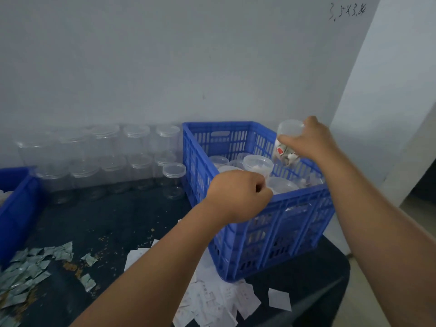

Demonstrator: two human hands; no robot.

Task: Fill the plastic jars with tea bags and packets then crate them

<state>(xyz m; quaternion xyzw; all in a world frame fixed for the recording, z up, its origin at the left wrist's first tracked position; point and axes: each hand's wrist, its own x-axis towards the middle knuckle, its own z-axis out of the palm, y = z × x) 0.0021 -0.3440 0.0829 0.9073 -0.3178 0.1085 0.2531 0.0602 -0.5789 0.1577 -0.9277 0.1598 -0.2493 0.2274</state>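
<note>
My right hand (309, 140) grips a filled clear plastic jar (289, 140), lid on, tilted above the far right corner of the blue crate (278, 234). White bags and a red-marked packet show through its wall. My left hand (238, 194) is curled at the crate's near rim, over lidded jars (258, 165) packed inside; whether it holds anything is hidden. Rows of empty clear jars (103, 161) stand stacked against the wall to the left. Silver-green packets (26, 272) lie scattered on the dark table at front left, white packets (212, 300) in front of the crate.
A second blue bin (16, 208) sits at the left edge. One lidded empty jar (174, 180) stands just left of the crate. Loose tea crumbs dot the dark tabletop (113, 223). A wall corner rises at the right, past the table's edge.
</note>
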